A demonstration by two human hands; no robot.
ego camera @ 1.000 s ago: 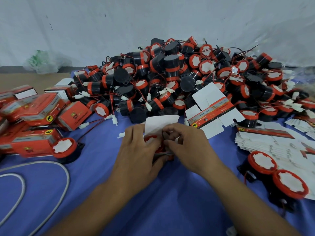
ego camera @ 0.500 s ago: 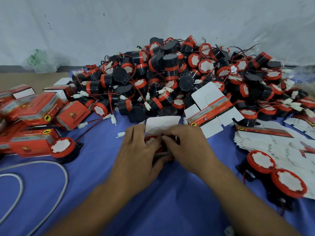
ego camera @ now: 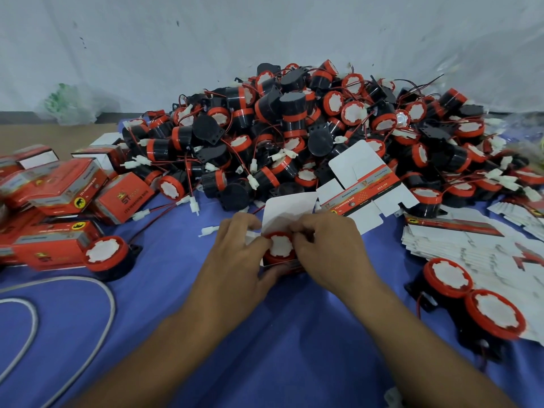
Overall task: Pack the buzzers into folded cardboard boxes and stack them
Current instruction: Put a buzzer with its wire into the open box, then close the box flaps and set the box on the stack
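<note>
The blue cloth of the bench (ego camera: 265, 348) lies soft and creased under my wrists. My left hand (ego camera: 235, 254) curls round the side of a half-folded cardboard box (ego camera: 290, 209). My right hand (ego camera: 326, 248) pinches the rim of the buzzer (ego camera: 281, 245), which sits in the box face up with the white flap open behind it. I judge its lead, hidden from me, could catch under the flap. Forcing the round body in crooked could crease the thin card. The buzzer is hard, smooth plastic: a red ring round a scalloped white sticker. Beyond lie a flat glossy carton blank (ego camera: 362, 189) and the pile of buzzers (ego camera: 294, 128), black drums with tangled wires.
</note>
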